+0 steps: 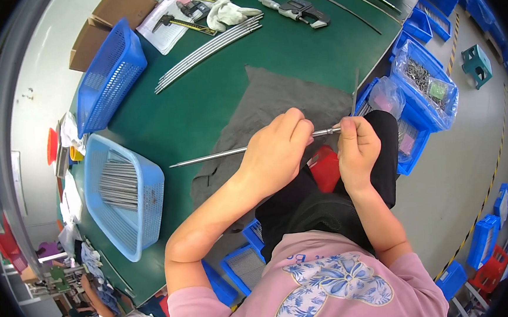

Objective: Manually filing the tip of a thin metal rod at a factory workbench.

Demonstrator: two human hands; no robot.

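At frame centre I see my left hand (277, 151) curled shut around a thin metal rod (207, 156), whose pointed end runs out to the left over the green table (174, 117). My right hand (356, 148) pinches the rod's other end between closed fingers. A grey cloth (273, 98) lies beneath, and a light blue basket (124, 194) of rods sits at left.

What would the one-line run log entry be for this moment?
left hand: grips metal rod mid-shaft | right hand: pinches rod end | rod: level over grey cloth | light blue basket: at left, holds rods
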